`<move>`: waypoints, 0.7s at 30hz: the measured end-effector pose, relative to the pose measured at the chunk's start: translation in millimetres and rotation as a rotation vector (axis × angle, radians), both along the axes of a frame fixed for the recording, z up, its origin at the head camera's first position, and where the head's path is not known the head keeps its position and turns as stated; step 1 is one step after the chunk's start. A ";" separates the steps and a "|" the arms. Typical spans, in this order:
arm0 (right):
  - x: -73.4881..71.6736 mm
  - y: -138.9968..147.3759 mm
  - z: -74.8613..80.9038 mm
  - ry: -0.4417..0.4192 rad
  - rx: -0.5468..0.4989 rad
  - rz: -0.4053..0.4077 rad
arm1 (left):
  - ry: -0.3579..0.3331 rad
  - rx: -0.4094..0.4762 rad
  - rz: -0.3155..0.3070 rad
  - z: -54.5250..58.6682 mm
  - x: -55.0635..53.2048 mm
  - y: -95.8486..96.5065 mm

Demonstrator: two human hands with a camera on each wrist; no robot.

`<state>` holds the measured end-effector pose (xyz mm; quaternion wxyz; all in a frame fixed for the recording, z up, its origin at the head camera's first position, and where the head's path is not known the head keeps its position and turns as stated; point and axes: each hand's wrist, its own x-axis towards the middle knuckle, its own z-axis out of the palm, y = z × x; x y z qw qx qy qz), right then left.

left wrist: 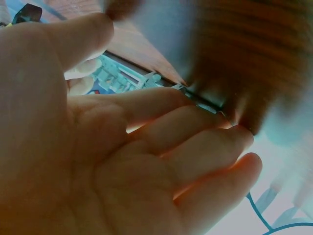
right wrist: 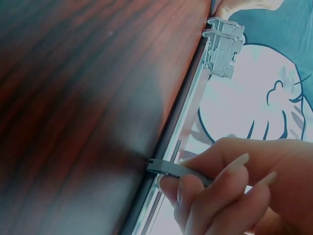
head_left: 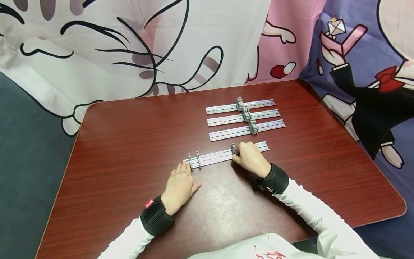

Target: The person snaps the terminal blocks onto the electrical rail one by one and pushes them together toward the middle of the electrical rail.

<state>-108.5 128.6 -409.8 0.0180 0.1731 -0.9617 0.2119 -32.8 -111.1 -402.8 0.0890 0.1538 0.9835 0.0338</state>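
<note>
A slotted metal DIN rail (head_left: 215, 157) lies nearest me on the table. My left hand (head_left: 179, 185) has its fingers straight, with the fingertips right at the rail's left end. Two thin grey terminal blocks (head_left: 198, 160) stand on the rail beside those fingertips; the right wrist view shows the same terminal blocks (right wrist: 225, 47) side by side. Farther right along the rail, my right hand (head_left: 252, 158) pinches another grey terminal block (right wrist: 168, 168) between thumb and fingers, over the rail's edge. In the left wrist view, my left hand (left wrist: 132, 161) covers much of the rail.
Behind the near rail lie three more DIN rails (head_left: 223, 135), roughly parallel, each bearing a cluster of terminal blocks (head_left: 253, 127) near its middle. The brown wooden table (head_left: 129, 133) has a patterned cloth (head_left: 194, 43) hanging behind it.
</note>
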 end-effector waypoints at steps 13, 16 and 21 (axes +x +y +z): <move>3.8 -5.3 -0.3 0.025 -0.009 -0.001 | 0.025 -0.009 -0.007 -2.3 0.8 0.3; 3.7 -6.9 -0.7 0.031 -0.005 -0.004 | 0.033 -0.015 -0.008 -2.3 0.9 0.3; 2.9 -9.6 -2.5 0.041 -0.002 -0.014 | 0.042 -0.017 -0.009 -1.9 1.3 0.6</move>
